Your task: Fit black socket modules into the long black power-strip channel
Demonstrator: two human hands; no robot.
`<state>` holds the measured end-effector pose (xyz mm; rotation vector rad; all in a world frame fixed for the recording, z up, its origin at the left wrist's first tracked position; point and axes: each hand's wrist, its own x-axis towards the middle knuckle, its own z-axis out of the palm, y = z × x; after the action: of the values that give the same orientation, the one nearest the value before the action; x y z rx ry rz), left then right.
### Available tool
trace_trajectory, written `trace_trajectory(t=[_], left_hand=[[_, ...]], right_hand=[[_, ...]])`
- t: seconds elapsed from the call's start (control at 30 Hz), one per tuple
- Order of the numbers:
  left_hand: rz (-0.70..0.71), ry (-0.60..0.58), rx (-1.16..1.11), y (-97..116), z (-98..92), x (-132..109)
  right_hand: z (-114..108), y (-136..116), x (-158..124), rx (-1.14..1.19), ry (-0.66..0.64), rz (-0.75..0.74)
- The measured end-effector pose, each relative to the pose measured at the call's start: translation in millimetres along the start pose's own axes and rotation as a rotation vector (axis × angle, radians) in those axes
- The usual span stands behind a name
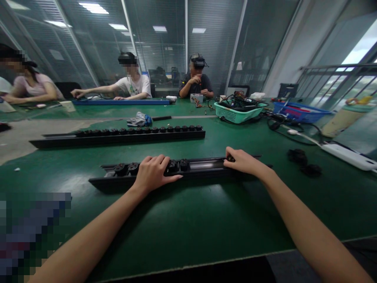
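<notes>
A long black channel lies crosswise on the green table in front of me, with several black round socket modules seated in its left part. My left hand grips the channel over these modules, thumb stretched along its front wall and fingers bent over the top. Inside the bare right stretch of the channel, my right hand pinches a small dark piece, apparently another socket module, mostly covered by the fingers.
Behind lies a second black channel filled with a row of modules. A green basket of cables, a blue basket, a white power strip and black clumps are on the right. Co-workers sit across the table.
</notes>
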<state>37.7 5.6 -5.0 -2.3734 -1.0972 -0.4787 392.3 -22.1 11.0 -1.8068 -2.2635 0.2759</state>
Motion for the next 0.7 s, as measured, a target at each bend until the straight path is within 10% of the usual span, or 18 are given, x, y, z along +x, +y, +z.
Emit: trace_trajectory(t=[0.27, 0.7], left_hand=[[-0.009, 0.002, -0.024, 0.8, -0.6, -0.6], [-0.002, 0.001, -0.014, 0.3, -0.6, -0.4]], right_hand=[[-0.3, 0.8, 2.4, -0.053, -0.042, -0.061], [23.4, 7.6, -10.7, -0.008, 0.278, -0.076]])
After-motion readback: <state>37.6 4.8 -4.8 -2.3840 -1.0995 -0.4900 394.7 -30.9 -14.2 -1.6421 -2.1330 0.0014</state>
